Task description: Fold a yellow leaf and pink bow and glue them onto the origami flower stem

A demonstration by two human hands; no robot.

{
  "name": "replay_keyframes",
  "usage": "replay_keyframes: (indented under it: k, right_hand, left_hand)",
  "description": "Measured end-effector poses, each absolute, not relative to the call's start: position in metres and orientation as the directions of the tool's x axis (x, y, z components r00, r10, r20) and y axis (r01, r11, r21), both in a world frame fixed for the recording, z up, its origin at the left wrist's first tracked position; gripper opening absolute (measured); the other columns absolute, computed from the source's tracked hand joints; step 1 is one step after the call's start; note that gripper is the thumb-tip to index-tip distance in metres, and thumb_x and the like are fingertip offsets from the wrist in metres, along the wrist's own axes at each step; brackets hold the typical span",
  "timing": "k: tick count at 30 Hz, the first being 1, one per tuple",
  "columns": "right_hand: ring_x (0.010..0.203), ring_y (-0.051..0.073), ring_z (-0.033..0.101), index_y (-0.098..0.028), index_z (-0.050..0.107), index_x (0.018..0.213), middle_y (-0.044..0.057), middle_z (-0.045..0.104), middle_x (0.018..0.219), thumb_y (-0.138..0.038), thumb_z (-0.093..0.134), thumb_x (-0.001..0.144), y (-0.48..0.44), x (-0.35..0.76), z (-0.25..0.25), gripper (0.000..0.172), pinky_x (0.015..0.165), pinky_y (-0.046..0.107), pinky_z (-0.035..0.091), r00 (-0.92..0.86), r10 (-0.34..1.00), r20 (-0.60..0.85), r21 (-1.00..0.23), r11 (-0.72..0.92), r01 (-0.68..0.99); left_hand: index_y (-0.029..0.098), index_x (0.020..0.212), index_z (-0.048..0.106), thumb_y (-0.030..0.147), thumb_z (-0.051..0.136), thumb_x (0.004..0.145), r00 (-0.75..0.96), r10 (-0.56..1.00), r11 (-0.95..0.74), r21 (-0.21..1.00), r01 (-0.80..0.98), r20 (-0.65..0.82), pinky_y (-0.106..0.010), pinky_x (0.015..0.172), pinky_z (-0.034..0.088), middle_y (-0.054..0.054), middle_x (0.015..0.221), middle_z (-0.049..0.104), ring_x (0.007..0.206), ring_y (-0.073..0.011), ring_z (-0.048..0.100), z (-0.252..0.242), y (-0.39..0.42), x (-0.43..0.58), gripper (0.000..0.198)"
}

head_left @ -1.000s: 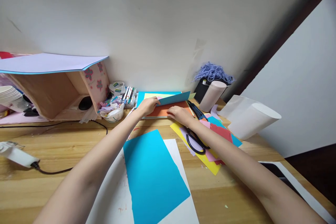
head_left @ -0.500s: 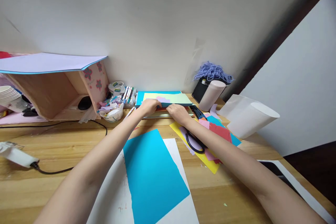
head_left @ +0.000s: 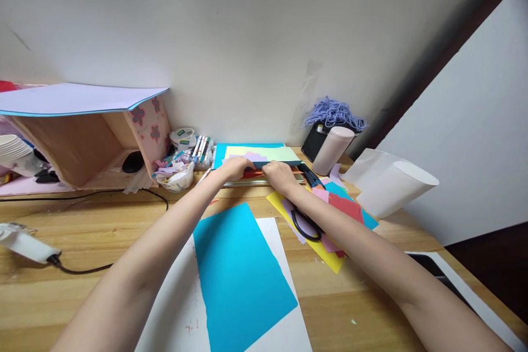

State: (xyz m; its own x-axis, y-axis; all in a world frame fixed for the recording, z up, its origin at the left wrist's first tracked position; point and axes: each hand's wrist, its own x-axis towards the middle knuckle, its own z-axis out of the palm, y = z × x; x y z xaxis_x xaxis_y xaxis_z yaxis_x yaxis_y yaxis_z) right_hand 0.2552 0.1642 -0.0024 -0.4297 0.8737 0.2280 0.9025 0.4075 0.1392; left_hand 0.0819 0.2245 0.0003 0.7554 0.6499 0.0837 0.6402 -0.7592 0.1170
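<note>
Both of my hands reach to a stack of coloured paper against the wall. My left hand (head_left: 239, 169) is closed on the front edge of the upper sheets, and my right hand (head_left: 278, 174) pinches the same edge a little to the right. Those upper sheets are blue paper (head_left: 259, 165), lifted slightly at the front. On top lie a pale green sheet (head_left: 274, 153) and small lilac scraps. Orange-red paper (head_left: 254, 174) shows in the gap below. My fingertips are partly hidden under the edge. Nearer me, a large blue sheet (head_left: 245, 280) lies on white paper (head_left: 173, 308).
At left stand an open box (head_left: 150, 132), a tub of scraps (head_left: 179, 179) and markers (head_left: 201, 147). A glue gun (head_left: 27, 245) trails its cord. At right are black-handled scissors (head_left: 307, 226) on paper scraps, a pale cylinder (head_left: 334, 148), blue yarn (head_left: 335, 113) and rolled white paper (head_left: 398, 187).
The front edge of the upper blue paper has risen slightly, so more orange-red paper shows beneath it. My right hand has shifted a little; my left hand stays nearly in place.
</note>
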Motion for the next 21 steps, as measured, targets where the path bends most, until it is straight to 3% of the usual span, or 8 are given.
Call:
replay_keyframes:
  k: [5, 12, 14, 18, 21]
  right_hand:
    - [0.083, 0.019, 0.058, -0.016, 0.065, 0.083, 0.008, 0.066, 0.084, -0.021, 0.052, 0.084, 0.165, 0.264, -0.003, 0.014, 0.067, 0.025, 0.040, -0.422, 0.851, 0.311, 0.018, 0.439, 0.898]
    - [0.091, 0.016, 0.057, -0.017, 0.062, 0.083, 0.006, 0.067, 0.091, -0.014, 0.048, 0.085, 0.159, 0.275, 0.016, 0.015, 0.077, 0.025, 0.041, -0.509, 0.765, 0.395, -0.063, 0.576, 0.815]
    - [0.092, 0.018, 0.058, -0.016, 0.062, 0.081, 0.008, 0.067, 0.090, -0.013, 0.044, 0.086, 0.153, 0.281, 0.025, 0.019, 0.079, 0.028, 0.043, -0.569, 0.698, 0.435, -0.026, 0.642, 0.766]
    - [0.103, 0.019, 0.054, -0.015, 0.061, 0.083, 0.009, 0.066, 0.095, -0.011, 0.035, 0.089, 0.122, 0.292, 0.043, 0.027, 0.086, 0.031, 0.043, -0.728, 0.480, 0.490, 0.200, 0.751, 0.630]
    - [0.097, 0.017, 0.058, -0.016, 0.061, 0.085, 0.007, 0.066, 0.095, -0.010, 0.035, 0.089, 0.081, 0.291, 0.054, 0.027, 0.085, 0.032, 0.046, -0.783, 0.352, 0.513, 0.322, 0.767, 0.556]
  left_hand:
    - [0.027, 0.107, 0.064, 0.002, 0.041, 0.067, 0.770, 0.638, -0.761, 0.154, 0.630, 0.004, -0.023, 0.078, 0.042, -0.002, 0.106, 0.067, 0.093, -0.0184, 0.060, 0.005, 0.226, 0.082, 0.052]
    - [0.029, 0.111, 0.061, -0.001, 0.041, 0.062, 0.749, 0.658, -0.723, 0.211, 0.658, -0.082, -0.020, 0.077, 0.042, -0.001, 0.108, 0.066, 0.091, -0.0169, 0.061, 0.011, 0.237, 0.082, 0.061]
    - [0.029, 0.110, 0.062, -0.001, 0.041, 0.062, 0.745, 0.660, -0.713, 0.229, 0.662, -0.098, -0.020, 0.077, 0.043, -0.001, 0.110, 0.065, 0.091, -0.0167, 0.061, 0.012, 0.240, 0.081, 0.061]
    - [0.028, 0.111, 0.061, -0.001, 0.041, 0.063, 0.737, 0.668, -0.700, 0.248, 0.669, -0.102, -0.023, 0.082, 0.043, -0.001, 0.115, 0.062, 0.098, -0.0182, 0.059, 0.012, 0.237, 0.081, 0.060]
    - [0.025, 0.113, 0.060, 0.000, 0.040, 0.065, 0.733, 0.673, -0.695, 0.255, 0.672, -0.099, -0.029, 0.088, 0.041, -0.004, 0.118, 0.060, 0.105, -0.0212, 0.056, 0.009, 0.230, 0.082, 0.058]
